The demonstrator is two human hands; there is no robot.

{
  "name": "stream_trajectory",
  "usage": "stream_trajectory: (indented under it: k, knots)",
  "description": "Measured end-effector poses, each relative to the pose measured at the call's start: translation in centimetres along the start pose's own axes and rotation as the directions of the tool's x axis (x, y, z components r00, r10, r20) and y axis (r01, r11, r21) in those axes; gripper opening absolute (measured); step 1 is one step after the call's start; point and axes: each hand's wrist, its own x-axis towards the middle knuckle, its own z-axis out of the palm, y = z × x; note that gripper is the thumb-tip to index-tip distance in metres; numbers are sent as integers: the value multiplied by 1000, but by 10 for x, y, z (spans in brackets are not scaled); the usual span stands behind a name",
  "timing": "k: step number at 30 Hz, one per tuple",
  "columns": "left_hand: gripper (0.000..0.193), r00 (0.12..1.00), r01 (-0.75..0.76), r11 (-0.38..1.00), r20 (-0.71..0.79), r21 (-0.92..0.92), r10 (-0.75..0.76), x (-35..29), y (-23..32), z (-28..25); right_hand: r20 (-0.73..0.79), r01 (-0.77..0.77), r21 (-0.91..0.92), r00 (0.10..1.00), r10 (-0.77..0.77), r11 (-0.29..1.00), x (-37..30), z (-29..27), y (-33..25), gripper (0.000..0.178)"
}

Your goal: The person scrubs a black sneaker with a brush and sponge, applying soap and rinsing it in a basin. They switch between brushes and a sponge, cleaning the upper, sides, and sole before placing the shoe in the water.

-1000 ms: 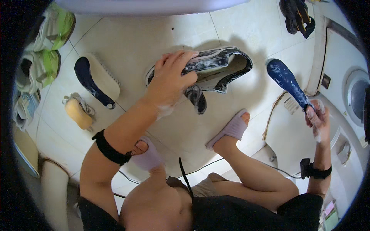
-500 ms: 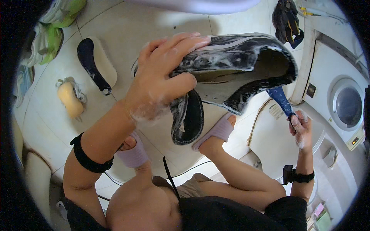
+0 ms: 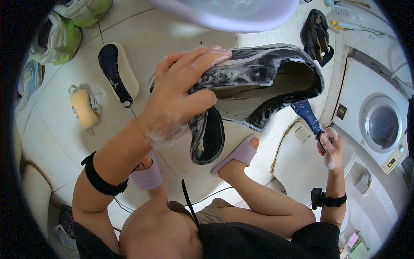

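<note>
A black shoe (image 3: pixel 254 71) smeared with white foam is held up in front of me, its opening facing me and its tongue hanging down. My left hand (image 3: pixel 181 86) is closed round the toe end, with foam on the fingers and wrist. At the right, my soapy right hand (image 3: pixel 331 144) is closed on a blue handle (image 3: pixel 308 118) flecked with foam. The handle's far end passes behind the shoe's heel, so its head is hidden.
A dark-handled brush (image 3: pixel 113 69) and yellow soap (image 3: pixel 84 108) with grey mesh lie on the tiles at left. Beyond are green-white shoes (image 3: pixel 60 39), a lilac basin (image 3: pixel 241 26) holding water and a black sandal (image 3: pixel 317 36). A white washing machine (image 3: pixel 362 82) stands right.
The view has shifted, bringing more of the basin into sight. Both hands keep their holds; the shoe and the handle appear slightly further left in the picture.
</note>
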Motion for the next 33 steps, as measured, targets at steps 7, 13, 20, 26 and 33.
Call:
stream_trajectory:
  k: [7, 13, 20, 26, 33]
  knots:
    - [17, 974, 53, 997, 216, 59, -65, -14, -14, 31, 2, 73, 146, 997, -74, 987, 7, 3, -6, 30]
    - [13, 925, 20, 994, 376, 105, -58, -15, -37, 59, 234, 105, 41, 966, -112, 994, 38, 21, -27, 20]
    - [73, 920, 284, 929, 206, 237, -333, -21, -27, 55, 422, 136, -182, 906, -48, 974, 105, 70, -54, 22]
    - [100, 869, 354, 853, 201, 384, -452, -25, -29, 51, 518, 490, -544, 835, -187, 681, 151, 105, -70, 46]
    - [96, 906, 293, 883, 189, 366, -378, -31, -37, 54, 399, 691, -700, 587, -704, 180, 145, 176, -62, 63]
